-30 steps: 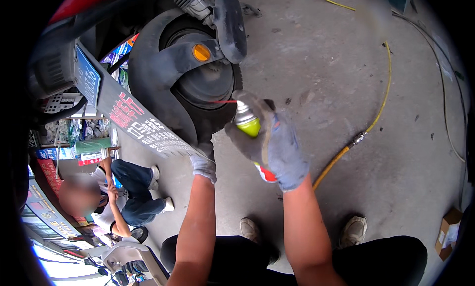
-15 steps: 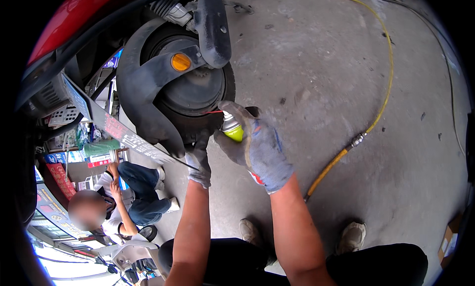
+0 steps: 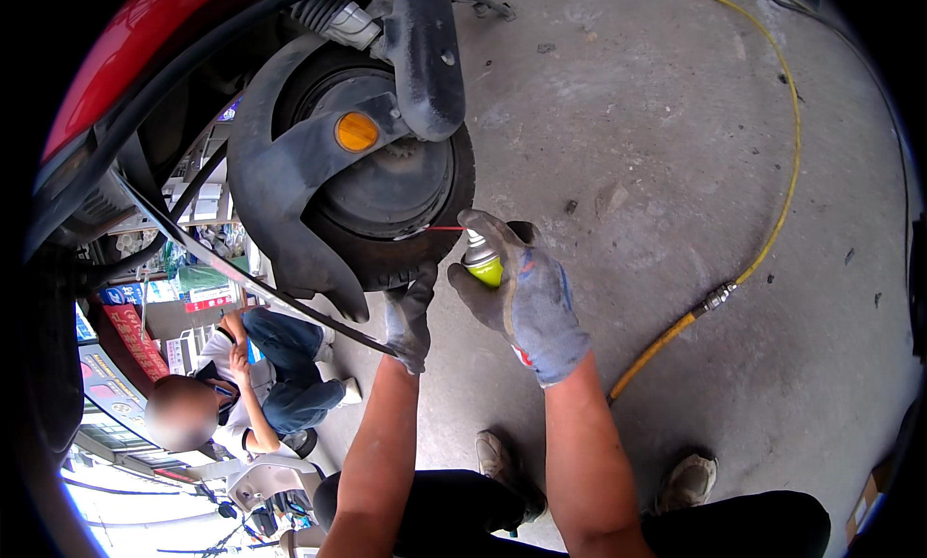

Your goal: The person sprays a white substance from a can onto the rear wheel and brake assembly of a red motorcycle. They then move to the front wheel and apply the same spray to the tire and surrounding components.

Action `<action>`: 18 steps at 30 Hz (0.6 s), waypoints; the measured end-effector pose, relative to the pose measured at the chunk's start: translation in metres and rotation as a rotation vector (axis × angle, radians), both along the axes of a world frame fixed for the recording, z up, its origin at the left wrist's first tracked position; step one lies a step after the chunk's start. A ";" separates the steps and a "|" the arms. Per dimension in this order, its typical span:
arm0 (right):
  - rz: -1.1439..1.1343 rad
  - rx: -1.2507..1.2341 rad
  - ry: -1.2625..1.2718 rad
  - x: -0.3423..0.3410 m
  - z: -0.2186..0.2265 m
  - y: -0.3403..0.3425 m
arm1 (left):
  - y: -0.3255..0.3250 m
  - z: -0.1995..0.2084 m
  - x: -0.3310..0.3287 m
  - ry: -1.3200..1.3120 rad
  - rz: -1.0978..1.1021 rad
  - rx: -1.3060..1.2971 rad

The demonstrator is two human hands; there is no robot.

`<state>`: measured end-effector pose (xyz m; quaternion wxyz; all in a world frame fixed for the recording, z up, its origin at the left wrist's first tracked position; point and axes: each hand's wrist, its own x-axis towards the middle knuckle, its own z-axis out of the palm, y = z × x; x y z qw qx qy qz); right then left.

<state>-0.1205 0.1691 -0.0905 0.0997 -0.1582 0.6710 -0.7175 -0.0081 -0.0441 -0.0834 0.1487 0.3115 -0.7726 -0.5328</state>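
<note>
My right hand [image 3: 531, 297] wears a grey-blue work glove and is closed around a spray can [image 3: 483, 261] with a bright yellow-green body and silver top. A thin red straw [image 3: 445, 229] runs from the can's top toward the lower rim of a scooter wheel [image 3: 396, 186]. By the straw's tip a short pale streak shows on the rim. My gloved left hand [image 3: 409, 321] grips the black tyre [image 3: 386, 262] from below, fingers against its tread. The can's lower part is hidden in my right hand. A black fender arm [image 3: 290, 172] with an orange reflector [image 3: 355, 131] partly covers the wheel.
A yellow air hose [image 3: 795, 143] with a metal coupling [image 3: 716, 295] lies on the concrete floor at the right. A person [image 3: 256, 384] crouches at the left, near shelves of packaged goods. A long thin panel edge [image 3: 280, 295] reaches close to my left wrist.
The view has shifted, so wheel and hands appear farther right. The straw's tip sits slightly farther from the rim, and a pale streak now shows there. Both hands keep their holds.
</note>
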 end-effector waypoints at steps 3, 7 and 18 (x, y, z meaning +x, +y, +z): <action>0.010 0.007 -0.041 -0.001 -0.005 0.000 | 0.005 -0.002 -0.002 -0.070 0.053 0.099; -0.028 0.017 -0.032 0.002 -0.019 -0.009 | -0.002 0.002 0.000 -0.128 0.171 0.210; -0.068 0.004 -0.030 0.013 -0.017 -0.007 | 0.010 0.028 0.024 -0.086 0.142 0.010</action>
